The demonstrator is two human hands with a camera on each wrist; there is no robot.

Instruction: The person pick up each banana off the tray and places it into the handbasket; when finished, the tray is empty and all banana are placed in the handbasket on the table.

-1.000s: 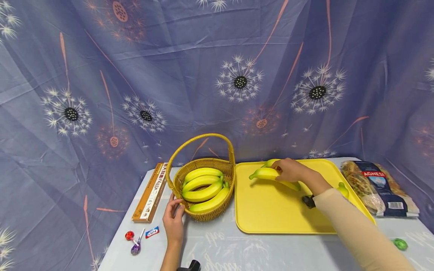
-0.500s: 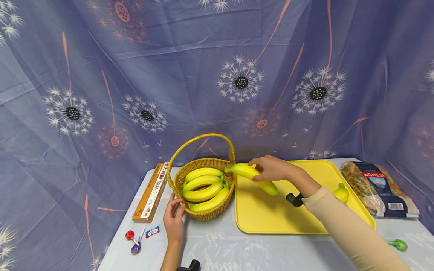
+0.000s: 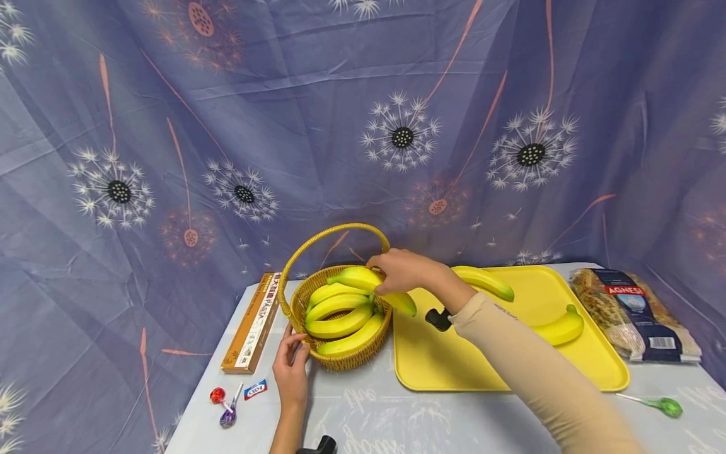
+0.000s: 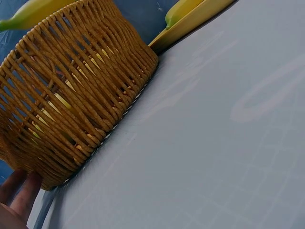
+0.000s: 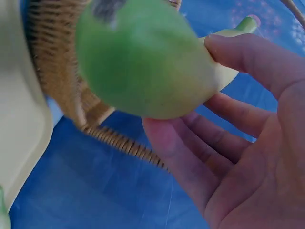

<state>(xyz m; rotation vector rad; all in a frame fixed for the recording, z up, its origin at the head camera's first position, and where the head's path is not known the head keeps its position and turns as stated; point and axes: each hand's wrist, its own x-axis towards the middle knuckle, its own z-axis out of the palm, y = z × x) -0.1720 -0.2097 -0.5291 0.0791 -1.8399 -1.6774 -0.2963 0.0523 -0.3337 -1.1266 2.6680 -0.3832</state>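
My right hand (image 3: pixel 403 271) grips a banana (image 3: pixel 353 277) between thumb and fingers, over the right side of the wicker basket (image 3: pixel 363 360). In the right wrist view, the banana's green end (image 5: pixel 138 62) is closest to the camera. Several bananas (image 3: pixel 340 321) lie inside the basket, under its arched handle (image 3: pixel 334 232). At the basket's front left, my left hand (image 3: pixel 291 369) touches the side with its fingers near the rim. The left wrist view shows fingertips (image 4: pixel 28 188) against the woven wall. Two more bananas, one at the back (image 3: pixel 484 282) and one at right (image 3: pixel 561 328), rest on the yellow tray (image 3: pixel 454 372).
Left of the basket lies a long pasta box (image 3: pixel 252 325). Near it are a red lollipop (image 3: pixel 218 395), a purple lollipop (image 3: pixel 228 417) and a small wrapped candy (image 3: pixel 255 389). An AGNESI pasta bag (image 3: pixel 635 315) and a green lollipop (image 3: pixel 669 407) lie at right. Patterned cloth (image 3: pixel 317 157) hangs behind.
My right hand has lifted the banana from the tray and carried it left to above the basket. My left hand has stayed at the basket's side.
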